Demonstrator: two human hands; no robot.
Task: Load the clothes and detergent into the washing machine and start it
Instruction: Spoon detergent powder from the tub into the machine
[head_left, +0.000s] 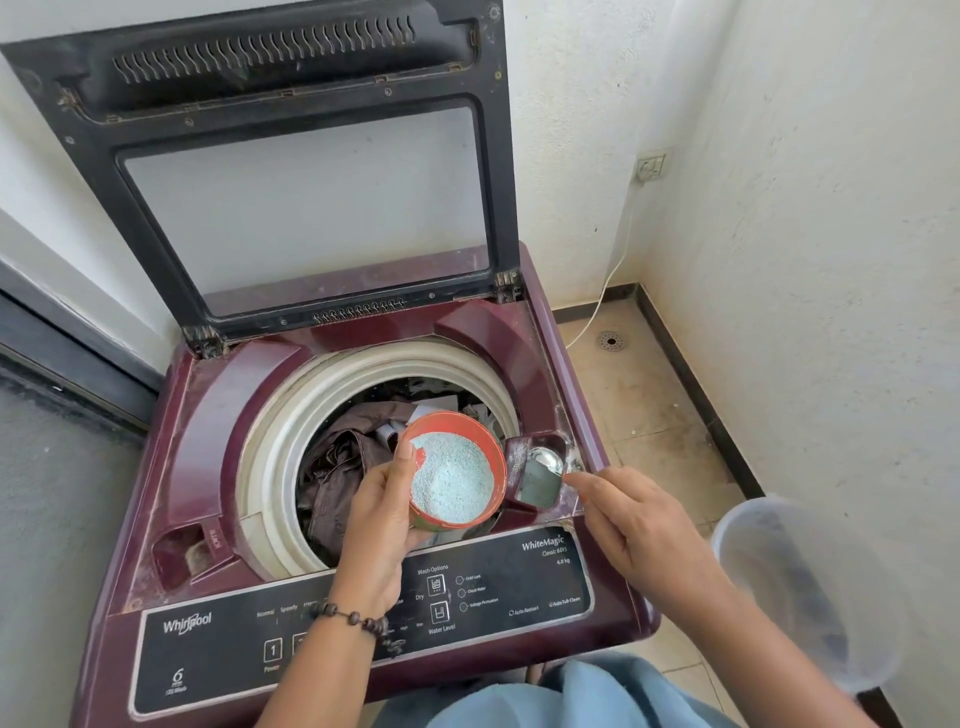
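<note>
The fingers (406, 457) of the left hand (382, 512) curl around an orange tub (453, 470), thumb pressed over its near rim, holding it tilted above the open drum of a maroon top-loading washing machine (218, 447). The tub is about half full of pale blue-white detergent powder (451, 480). A dark beaded bracelet (358, 621) circles the left wrist.

The right hand (631, 522) pinches the handle of a metal spoon (546, 461) between thumb and fingertips. The spoon's shiny bowl sits over the small detergent tray (535, 470) set into the machine's top at the right front corner, just beside the tub. I cannot tell whether the spoon carries any powder.

Inside the drum lie clothes (343, 467), mostly brown fabric bunched on the left, with darker and lighter pieces further back. A cream plastic ring (291, 415) frames the drum opening.

The lid (291, 182) stands upright against the white wall, its clear window facing the room. Along the front edge runs the black control panel (363, 618), with printed labels for power, wash options and water level.

At the lower right, close and blurred, is a translucent plastic container (800, 587). A white cable (608, 280) runs from a wall socket (652, 165) down to the tiled floor (649, 395), near a round drain (611, 341).
</note>
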